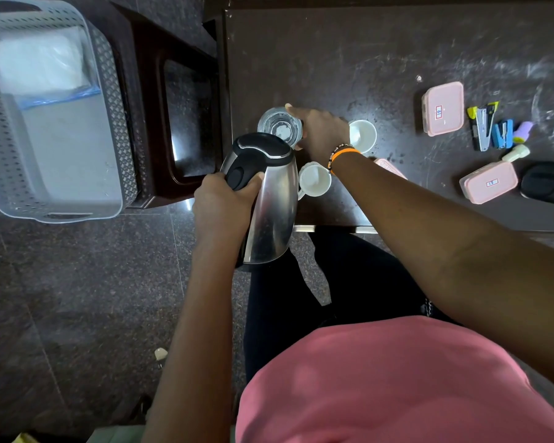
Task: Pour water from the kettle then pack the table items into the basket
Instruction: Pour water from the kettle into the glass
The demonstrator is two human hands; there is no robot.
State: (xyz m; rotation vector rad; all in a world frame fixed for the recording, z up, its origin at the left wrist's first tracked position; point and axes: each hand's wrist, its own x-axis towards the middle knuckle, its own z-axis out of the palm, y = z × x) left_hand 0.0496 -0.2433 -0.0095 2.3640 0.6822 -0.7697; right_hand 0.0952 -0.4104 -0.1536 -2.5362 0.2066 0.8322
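My left hand [224,199] grips the kettle [269,199] tilted at the glass [279,126]; my right hand [323,132] fingers [296,111] curl round that glass.

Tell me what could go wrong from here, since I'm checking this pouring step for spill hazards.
1. The kettle is tilted over the glass near the table edge; an overshoot would likely send water to the floor.
2. The right hand grips the glass beside the spout, so it could get splashed.
3. Two white cups sit close to the kettle and could be knocked.
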